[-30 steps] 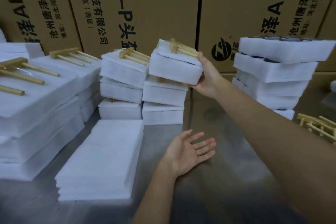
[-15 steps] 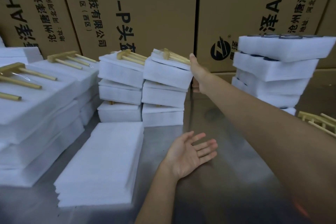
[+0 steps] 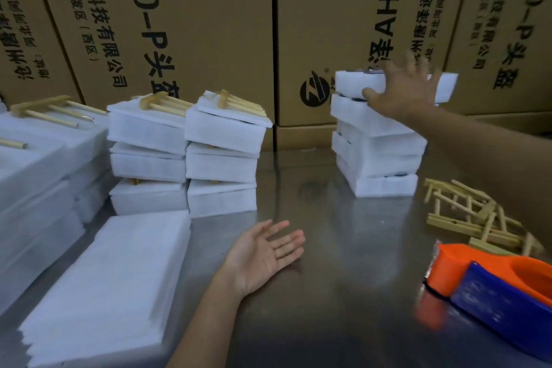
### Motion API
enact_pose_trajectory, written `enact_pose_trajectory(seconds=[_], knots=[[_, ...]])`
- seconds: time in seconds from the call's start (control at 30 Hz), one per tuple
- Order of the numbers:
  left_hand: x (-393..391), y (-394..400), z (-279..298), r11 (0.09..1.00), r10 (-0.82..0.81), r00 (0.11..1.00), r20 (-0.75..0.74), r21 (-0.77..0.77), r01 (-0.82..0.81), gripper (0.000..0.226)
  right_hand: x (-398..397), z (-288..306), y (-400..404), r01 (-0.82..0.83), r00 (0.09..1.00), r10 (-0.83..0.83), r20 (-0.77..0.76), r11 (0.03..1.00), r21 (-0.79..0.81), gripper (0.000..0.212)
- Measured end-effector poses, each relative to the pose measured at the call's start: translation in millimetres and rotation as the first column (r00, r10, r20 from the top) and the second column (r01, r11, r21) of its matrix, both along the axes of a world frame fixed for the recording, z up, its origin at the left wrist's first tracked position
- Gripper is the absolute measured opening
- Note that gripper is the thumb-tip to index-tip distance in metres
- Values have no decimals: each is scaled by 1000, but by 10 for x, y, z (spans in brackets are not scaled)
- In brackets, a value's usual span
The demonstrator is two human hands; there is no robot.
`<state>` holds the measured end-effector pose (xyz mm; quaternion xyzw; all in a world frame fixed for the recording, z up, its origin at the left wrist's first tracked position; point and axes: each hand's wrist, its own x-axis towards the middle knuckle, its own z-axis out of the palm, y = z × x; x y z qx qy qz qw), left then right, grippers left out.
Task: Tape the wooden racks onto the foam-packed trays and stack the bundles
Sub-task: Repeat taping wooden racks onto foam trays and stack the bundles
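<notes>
Steel table [image 3: 313, 293] first: finished bundles [image 3: 222, 155] stacked at back left, and the top one with its wooden rack [image 3: 239, 103] is now seated where I was setting it a second ago. My right hand [image 3: 403, 91] has left it and swung over to the untaped tray stack [image 3: 379, 140], fingers spread over the top tray, not gripping yet. Left hand [image 3: 263, 254] still rests palm up, fingers loosely apart. Next cycle, I reckon: loose racks [image 3: 478, 218] and tape dispenser [image 3: 493, 287] wait on the right.
</notes>
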<state>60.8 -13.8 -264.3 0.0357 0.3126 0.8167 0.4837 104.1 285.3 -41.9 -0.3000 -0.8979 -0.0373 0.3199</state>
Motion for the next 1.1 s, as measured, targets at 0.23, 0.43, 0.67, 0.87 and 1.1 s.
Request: enact_pose_trajectory(seconds=[0.23,0.43,0.67,0.87,1.1], knots=[[-5,3,4,999,1,1000,-29,-32,-2,43,105,169,395,-133,941,144,308,990,-55,83],[-2,-9,24,998,-10,999,-45,-56,7,43,220,114,301,-238,964,228,140,969,60,63],[28,7,52,996,8,998,-64,-89,-14,44,419,-190,-503,-378,909,415,-50,867,326,49],[17,6,50,996,44,997,-67,-78,-50,49,935,-687,-1464,-506,808,585,-67,748,429,49],[-30,0,53,911,405,894,-193,0,-413,72,1459,-1513,-2126,-630,772,630,84,742,229,50]])
